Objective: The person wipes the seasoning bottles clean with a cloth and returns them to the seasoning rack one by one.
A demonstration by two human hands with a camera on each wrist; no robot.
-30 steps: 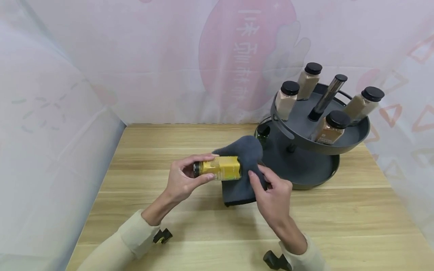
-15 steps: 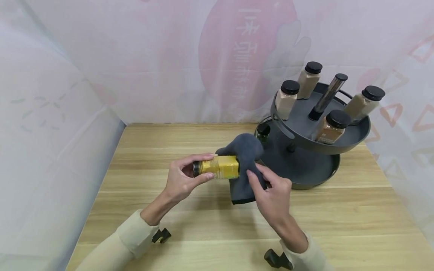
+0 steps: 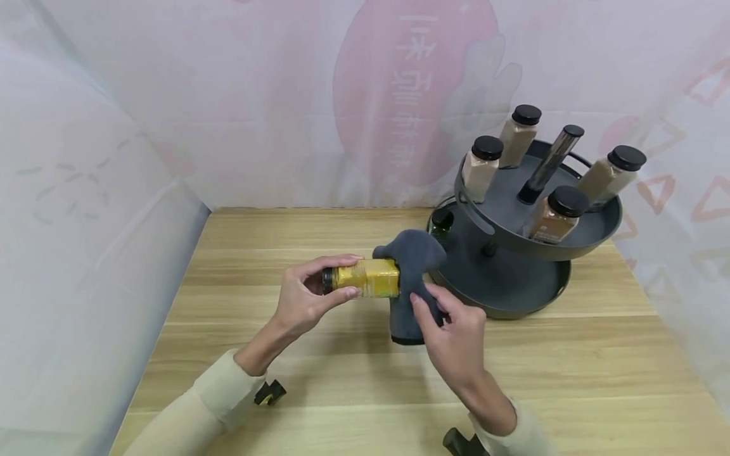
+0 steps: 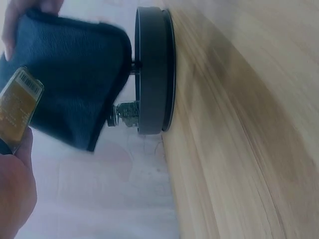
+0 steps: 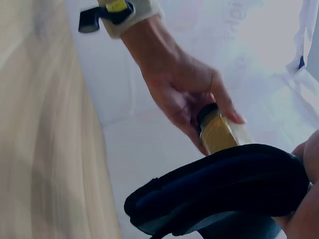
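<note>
My left hand [image 3: 302,294] grips a yellow-labelled spice jar [image 3: 371,277] near its black lid, holding it on its side above the table. The jar's base end meets a dark grey cloth [image 3: 413,259], which my right hand [image 3: 456,335] pinches between thumb and fingers. In the left wrist view the jar [image 4: 19,107] overlaps the hanging cloth [image 4: 75,74]. From the right wrist, the cloth [image 5: 219,184] hides the jar's far end, while the left hand [image 5: 184,89] holds the lid end.
A dark two-tier round rack [image 3: 502,291] stands at the right. Several black-lidded spice jars sit on its upper tier, among them a brown one [image 3: 553,218]. A small dark green jar [image 3: 441,227] is on the lower tier. White printed sheets [image 3: 268,114] surround the wooden table [image 3: 239,253].
The jar and left hand have shifted slightly left and up. The cloth has bunched narrower, its lower left corner drawing right. My right hand has moved a little left.
</note>
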